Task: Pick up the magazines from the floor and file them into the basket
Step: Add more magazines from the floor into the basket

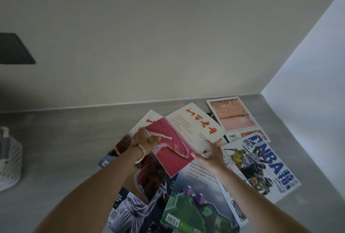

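Roughly eight glossy paper magazines (197, 199) fanned over the grey floor (56, 139). Left hand (144, 140) pinches the pink-and-cream open magazine (184, 137); right hand (212, 155) is spread under its 4 o'clock edge. One white perforated plastic basket (11, 161) at 9 o'clock.

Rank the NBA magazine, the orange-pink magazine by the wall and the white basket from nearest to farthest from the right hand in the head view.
From the right hand:
1. NBA magazine, just to its right on the floor.
2. Orange-pink magazine, farther back near the wall corner.
3. White basket, far across at the left edge of the view.
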Tool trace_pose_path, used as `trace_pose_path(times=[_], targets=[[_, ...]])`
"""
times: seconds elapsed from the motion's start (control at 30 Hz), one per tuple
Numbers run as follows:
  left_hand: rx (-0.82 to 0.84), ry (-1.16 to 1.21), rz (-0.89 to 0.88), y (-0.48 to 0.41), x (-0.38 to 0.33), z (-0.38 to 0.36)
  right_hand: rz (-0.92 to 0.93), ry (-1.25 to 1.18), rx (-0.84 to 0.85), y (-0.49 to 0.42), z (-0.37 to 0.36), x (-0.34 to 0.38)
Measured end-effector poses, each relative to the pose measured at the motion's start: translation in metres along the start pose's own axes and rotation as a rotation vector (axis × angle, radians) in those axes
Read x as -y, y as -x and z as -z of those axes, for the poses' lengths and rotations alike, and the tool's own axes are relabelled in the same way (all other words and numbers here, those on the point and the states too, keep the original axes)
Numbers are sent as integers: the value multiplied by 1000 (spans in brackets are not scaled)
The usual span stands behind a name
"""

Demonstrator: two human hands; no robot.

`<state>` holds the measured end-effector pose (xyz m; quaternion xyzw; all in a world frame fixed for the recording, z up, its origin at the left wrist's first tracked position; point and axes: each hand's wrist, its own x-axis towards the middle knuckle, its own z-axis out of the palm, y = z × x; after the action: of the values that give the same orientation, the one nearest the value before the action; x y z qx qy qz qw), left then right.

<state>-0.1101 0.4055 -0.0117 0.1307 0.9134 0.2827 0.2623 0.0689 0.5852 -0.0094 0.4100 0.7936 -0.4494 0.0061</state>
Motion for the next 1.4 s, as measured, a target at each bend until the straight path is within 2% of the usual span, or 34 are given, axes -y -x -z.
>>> trace_pose_path(times=[0.13, 0.23, 0.37, 0.43, 0.5, 0.6, 0.77, 0.83, 0.93, 1.07, 1.23, 1.4], targets=[[-39, -106, 53, -7, -1, -2, 26, 60, -18, -1, -5, -4], [16, -139, 83, -8, 4, 6, 47, 150, 53, 0, -4, -4], [173, 146, 121, -1, 12, 21, 72, 221, 94, -2, -5, 2], [177, 291, 86, 10, 11, 25, 82, 245, 82, -3, -6, 1], [121, 336, -6, 21, 10, 28, 89, 252, 58, -5, -8, 1], [110, 484, -86, 37, 7, 38, 74, 86, -8, -4, -11, 11], [29, 579, -130, 61, 17, 72, -6, -656, -9, 4, -28, 54], [-16, 649, -115, 70, 28, 91, -70, -815, 68, 6, -42, 72], [-90, 715, -105, 82, 50, 124, -17, -844, 223, 13, -67, 107], [-211, 748, -39, 99, 93, 172, 8, -854, 327, 34, -104, 162], [-225, 846, 63, 126, 153, 221, 85, -790, 362, 67, -156, 218], [-316, 933, 97, 148, 223, 285, 201, -684, 417, 102, -223, 281]])
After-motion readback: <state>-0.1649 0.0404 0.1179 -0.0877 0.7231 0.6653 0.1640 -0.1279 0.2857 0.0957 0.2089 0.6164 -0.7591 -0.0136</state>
